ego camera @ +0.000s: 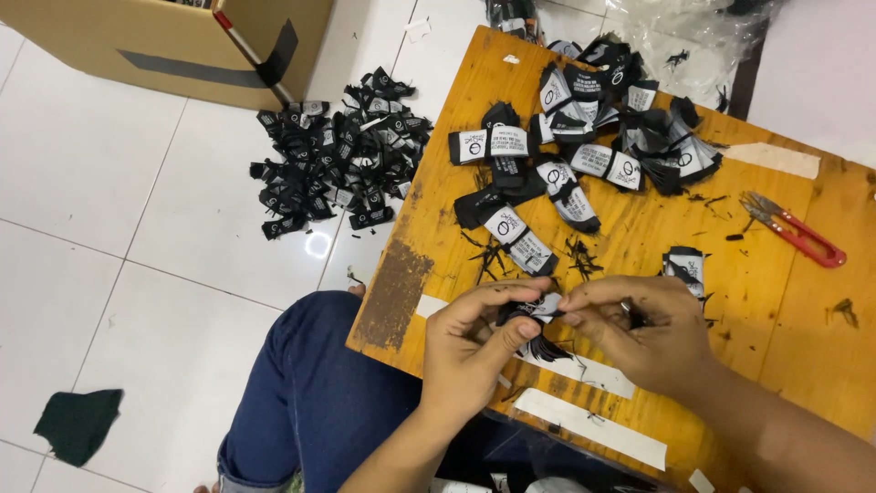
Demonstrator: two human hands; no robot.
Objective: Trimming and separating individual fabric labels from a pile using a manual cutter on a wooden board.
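My left hand (474,342) and my right hand (643,333) meet over the near edge of a small wooden table (776,301). Together they pinch a small bundle of black fabric labels (538,315) with white print, thumbs and forefingers closed on it. Loose black threads hang below the bundle. Further back on the table lie several more bundles of black and white labels (584,146).
Red thread snips (798,233) lie at the table's right. A heap of black labels (333,155) sits on the white tiled floor beside a cardboard box (164,41). A dark cloth scrap (78,422) lies at lower left. My knee in blue jeans (319,383) is under the table edge.
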